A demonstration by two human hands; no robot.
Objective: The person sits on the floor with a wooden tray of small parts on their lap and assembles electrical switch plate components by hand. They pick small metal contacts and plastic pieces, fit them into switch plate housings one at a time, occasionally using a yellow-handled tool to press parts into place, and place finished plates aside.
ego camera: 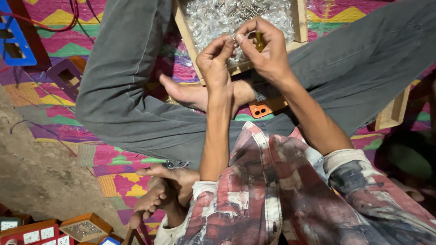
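The person sits cross-legged on a patterned mat, and one wooden tray heaped with small clear glassy bits rests on the legs. Both hands are raised together over the tray's near edge. The left hand has its grip nearly closed, thumb and forefinger pinched on one tiny clear piece; the piece is too small to tell more. The right hand is curled tight about one thin yellow tool, its fingertips meeting the left hand's right above the tray's rim.

Just below the tray, one bare foot crosses under the wrists, and one orange phone lies beside it, partly hidden by the left forearm. A second foot shows well below the tray, near the shirt sleeve. A second wooden frame edge pokes out right of the tray, behind the right knee. Far down to the left of the tray sit several small boxes, one open with pale beads. A blue plastic frame lies far left of the tray.
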